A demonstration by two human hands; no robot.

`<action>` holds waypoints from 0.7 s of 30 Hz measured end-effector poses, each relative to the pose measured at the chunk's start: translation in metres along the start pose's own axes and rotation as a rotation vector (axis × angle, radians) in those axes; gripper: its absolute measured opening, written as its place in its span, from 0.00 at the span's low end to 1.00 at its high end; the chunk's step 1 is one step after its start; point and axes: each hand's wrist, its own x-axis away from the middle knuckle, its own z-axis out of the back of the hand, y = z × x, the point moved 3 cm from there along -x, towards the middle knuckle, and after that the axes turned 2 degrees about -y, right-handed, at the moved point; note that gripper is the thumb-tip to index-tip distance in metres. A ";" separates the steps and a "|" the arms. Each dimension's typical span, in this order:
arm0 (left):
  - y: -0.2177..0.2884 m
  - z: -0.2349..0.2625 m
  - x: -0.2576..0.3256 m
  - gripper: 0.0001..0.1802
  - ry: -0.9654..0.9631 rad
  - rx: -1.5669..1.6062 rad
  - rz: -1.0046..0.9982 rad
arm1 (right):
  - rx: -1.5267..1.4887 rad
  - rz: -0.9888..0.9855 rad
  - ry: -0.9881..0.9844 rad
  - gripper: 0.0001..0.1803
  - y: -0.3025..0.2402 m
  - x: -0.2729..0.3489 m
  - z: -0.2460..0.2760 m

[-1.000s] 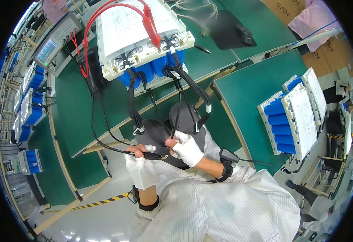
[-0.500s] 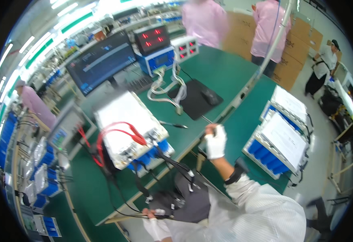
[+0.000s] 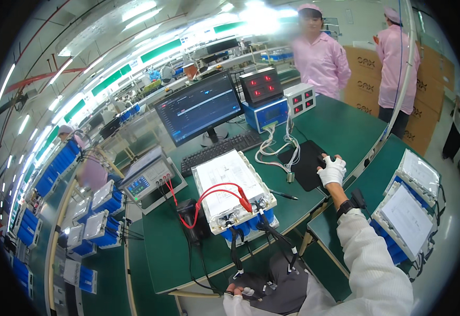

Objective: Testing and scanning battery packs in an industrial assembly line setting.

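Observation:
My right hand [image 3: 333, 173], in a white fingerless glove, rests on a dark computer mouse [image 3: 321, 159] at the right side of the black mouse pad [image 3: 305, 171]. Its palm partly hides the mouse. Low in front of me, my left hand [image 3: 237, 294], gloved too, is closed around a thin black cable [image 3: 214, 289]; what its fingertips pinch is too small to make out. A blue battery pack [image 3: 233, 188] with a white printed sheet on top stands on the green table. A red clip lead [image 3: 217, 188] loops over it, and black cables with white-tagged ends [image 3: 291, 259] hang from its front.
Behind the pack are a keyboard [image 3: 222, 150] and a monitor [image 3: 201, 108]. Red-digit meters [image 3: 262, 87] sit on a blue unit. A bench tester [image 3: 148, 181] stands left, a pen [image 3: 284, 195] lies right of the pack. More packs [image 3: 401, 221] sit far right; people in pink stand behind.
My right hand has moved from the table's front edge onto the mouse. The view has swung, shifting the table rightward. My left hand stays low with the cable.

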 end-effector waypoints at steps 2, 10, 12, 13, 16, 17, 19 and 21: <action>0.000 -0.001 0.000 0.20 0.006 0.002 -0.004 | -0.009 -0.012 -0.019 0.30 0.000 0.000 0.001; -0.006 0.001 0.000 0.23 -0.036 0.014 0.009 | -0.009 -0.006 -0.022 0.26 0.001 0.002 0.000; -0.006 0.001 0.000 0.21 -0.049 0.014 -0.007 | -0.021 0.005 -0.014 0.25 0.002 0.001 -0.001; -0.005 0.001 0.000 0.21 -0.051 0.013 -0.006 | -0.015 -0.001 -0.009 0.24 0.002 0.001 -0.001; -0.004 0.000 0.001 0.20 -0.050 -0.004 0.008 | -0.008 -0.001 -0.011 0.24 0.002 0.001 0.000; -0.004 0.000 0.001 0.19 -0.055 -0.009 0.012 | -0.018 0.010 0.001 0.24 0.002 0.001 0.001; -0.003 -0.001 0.001 0.18 -0.060 -0.014 0.016 | -0.028 -0.003 -0.019 0.24 0.001 0.001 0.002; -0.003 0.000 0.002 0.19 -0.047 -0.004 0.027 | -0.030 0.004 -0.018 0.24 0.000 0.002 0.002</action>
